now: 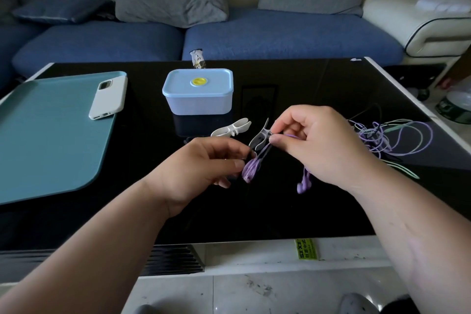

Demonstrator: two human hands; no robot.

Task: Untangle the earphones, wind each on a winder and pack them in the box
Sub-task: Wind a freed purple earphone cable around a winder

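centre of the frame: the winder (258, 141) is held above the black table (305, 79), its long axis slanting from lower left to upper right. the lower left end, where the purple cord (251, 171) is bunched in several turns, points at the left hand (204, 168). the upper right end points at the right hand (316, 143).

the left hand pinches the lower end between thumb and curled forefinger, with its other fingers loosely bent underneath. the right hand's fingertips (276, 139) are closed in a tight pinch at the upper end of the winder. a short run of purple cord leaves that pinch to the right. it is probably being pressed into the winder's notch, though the notch is hidden by the fingers.

the purple earbuds (304, 185) hang below the right hand, just beside its heel, so little cord seems left to wind. the right hand is the nearer one to that free end, and the next turn would run along the winder's length toward the left hand.

the other cords (392, 137), pale green and lilac, lie in a loose tangle on the table at right centre, near the right wrist. a spare winder (230, 130) lies flat just above and left of the held one. the box (198, 94) sits above centre with its lid on, well apart from both hands.
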